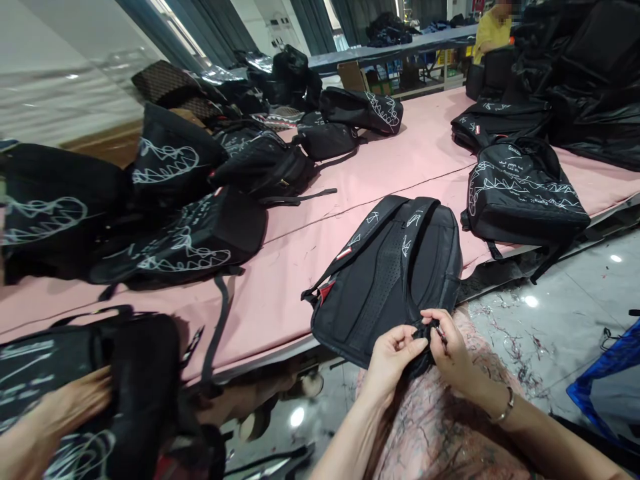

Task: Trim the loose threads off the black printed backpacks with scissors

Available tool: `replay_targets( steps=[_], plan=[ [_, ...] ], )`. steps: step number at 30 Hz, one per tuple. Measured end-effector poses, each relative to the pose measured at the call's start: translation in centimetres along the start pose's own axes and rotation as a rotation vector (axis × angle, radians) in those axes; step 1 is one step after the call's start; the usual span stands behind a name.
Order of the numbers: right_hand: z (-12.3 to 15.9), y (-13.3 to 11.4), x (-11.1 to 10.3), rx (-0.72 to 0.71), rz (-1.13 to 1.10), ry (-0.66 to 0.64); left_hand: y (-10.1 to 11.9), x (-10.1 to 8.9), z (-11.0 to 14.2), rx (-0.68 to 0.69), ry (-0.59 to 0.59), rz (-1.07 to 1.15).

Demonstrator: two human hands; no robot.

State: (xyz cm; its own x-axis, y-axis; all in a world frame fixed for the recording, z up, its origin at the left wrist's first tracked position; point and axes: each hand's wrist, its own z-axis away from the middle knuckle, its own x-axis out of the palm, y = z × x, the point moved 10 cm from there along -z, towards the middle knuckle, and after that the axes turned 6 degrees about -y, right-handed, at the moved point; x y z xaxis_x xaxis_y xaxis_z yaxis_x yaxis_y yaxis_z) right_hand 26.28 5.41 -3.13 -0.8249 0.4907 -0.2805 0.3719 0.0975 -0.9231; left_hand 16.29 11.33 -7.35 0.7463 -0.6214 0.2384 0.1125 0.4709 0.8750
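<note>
A black backpack (395,267) with white scribble print lies back-side up at the near edge of the pink table (300,253), hanging over onto my lap. My left hand (393,353) pinches the backpack's bottom edge, fingers closed on the fabric. My right hand (453,347), with a bracelet on the wrist, is closed too, holding a small thin tool against the same spot; I cannot make out what the tool is.
Several black backpacks lie across the table, one (523,190) at the right edge, a heap (165,200) at the left. Another person's arm (55,407) rests on a bag at bottom left. A person in yellow (493,30) stands far back. Thread scraps litter the floor (520,347).
</note>
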Motion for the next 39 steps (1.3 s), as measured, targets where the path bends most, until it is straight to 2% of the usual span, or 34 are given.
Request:
replay_targets(
  steps=[5,9,12,17,22,30,39],
  plan=[
    [0.4,-0.1,-2.2,0.111,0.058,0.046,0.9,-0.6,0.4,0.094,0.072,0.01],
    [1.3,-0.2,-3.0,0.183,0.1,-0.099,2.1,-0.7,0.8,0.21,0.126,-0.062],
    [2.0,-0.7,-3.1,0.138,0.14,-0.186,2.4,-0.5,0.9,0.238,0.133,-0.1],
    [2.4,-1.3,-2.9,-0.005,0.276,-0.179,2.4,-0.3,1.0,0.256,0.124,-0.115],
    [1.7,-2.1,-2.2,-0.069,0.323,-0.211,2.6,-0.3,1.0,0.258,0.124,-0.179],
    [1.3,-2.0,-2.1,-0.038,0.269,-0.292,2.5,-0.3,1.0,0.253,0.114,-0.213],
    [1.7,-1.9,-2.4,-0.055,0.345,-0.22,2.8,-0.3,1.2,0.27,0.141,-0.228]
  ],
)
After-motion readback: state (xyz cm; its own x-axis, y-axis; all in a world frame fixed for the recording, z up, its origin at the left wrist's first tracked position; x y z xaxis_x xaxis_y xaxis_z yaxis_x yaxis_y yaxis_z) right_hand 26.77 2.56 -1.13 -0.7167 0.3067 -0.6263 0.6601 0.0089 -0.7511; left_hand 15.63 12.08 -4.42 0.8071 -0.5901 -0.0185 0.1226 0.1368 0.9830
